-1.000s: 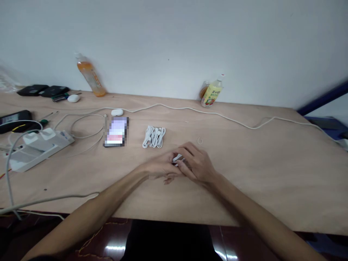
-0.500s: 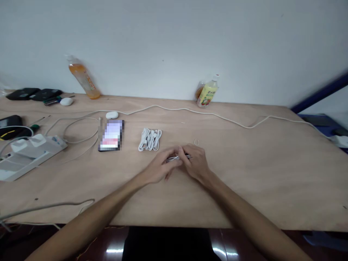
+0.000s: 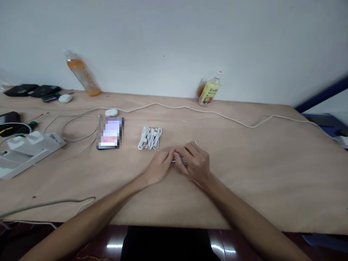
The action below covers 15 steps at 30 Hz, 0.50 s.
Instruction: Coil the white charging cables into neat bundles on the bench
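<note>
Gripping a white cable in both hands, low over the table

Between the left hand [image 3: 160, 166] and the right hand [image 3: 196, 161] sits a white cable [image 3: 183, 158], mostly covered, just above or on the table [image 3: 261, 181] near its front edge; which of the two I cannot tell. The left fingers are curled narrowly together at the cable's left end. The right fingers bend over its other end, the thumb tucked below – a sliver of white shows in the gap. The two hands meet at the fingertips.

Just beyond the left hand lies a row of coiled white cables [image 3: 150, 138], side by side and touching. A thin pale loop [image 3: 197, 140] lies just beyond the right hand. Left of the coils is a phone [image 3: 111, 132] with a blurred-out lit screen, and behind it a white earbud case [image 3: 111, 112].

A long white cord [image 3: 185, 107] winds across the table behind all of these. Two bottles lean against the wall [image 3: 152, 43]: an orange drink bottle [image 3: 83, 77] on the left, a yellow-labelled bottle [image 3: 210, 91] right of centre. Far left stands a white power strip [image 3: 29, 156] – a green-handled screwdriver [image 3: 33, 125] lies behind it.
</note>
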Each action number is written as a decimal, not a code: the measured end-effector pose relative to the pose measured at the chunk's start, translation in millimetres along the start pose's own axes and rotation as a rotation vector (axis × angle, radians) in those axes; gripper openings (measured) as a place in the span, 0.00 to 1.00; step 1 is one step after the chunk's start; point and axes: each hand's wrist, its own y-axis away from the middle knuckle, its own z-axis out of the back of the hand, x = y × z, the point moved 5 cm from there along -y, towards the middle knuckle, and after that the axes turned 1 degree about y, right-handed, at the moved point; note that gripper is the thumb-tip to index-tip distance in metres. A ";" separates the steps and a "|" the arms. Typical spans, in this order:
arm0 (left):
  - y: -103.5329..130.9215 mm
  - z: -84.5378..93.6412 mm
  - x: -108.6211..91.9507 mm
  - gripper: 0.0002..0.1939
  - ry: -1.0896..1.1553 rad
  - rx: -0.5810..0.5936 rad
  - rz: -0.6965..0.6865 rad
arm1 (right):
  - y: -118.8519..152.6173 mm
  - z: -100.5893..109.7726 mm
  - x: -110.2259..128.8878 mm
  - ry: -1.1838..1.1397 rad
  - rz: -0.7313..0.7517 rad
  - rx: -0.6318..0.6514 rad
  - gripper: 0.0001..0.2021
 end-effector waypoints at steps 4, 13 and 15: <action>3.2 -7.7 5.7 0.28 0.129 0.124 0.106 | 1.3 -1.0 -4.0 0.004 0.006 -0.049 0.19; 6.7 0.5 -20.0 0.14 -0.306 -0.090 -0.318 | 2.2 -9.9 -13.4 -0.262 -0.348 0.007 0.19; 6.5 0.9 -17.5 0.14 -0.298 -0.120 -0.271 | 3.3 -10.3 -13.8 -0.278 -0.397 0.023 0.19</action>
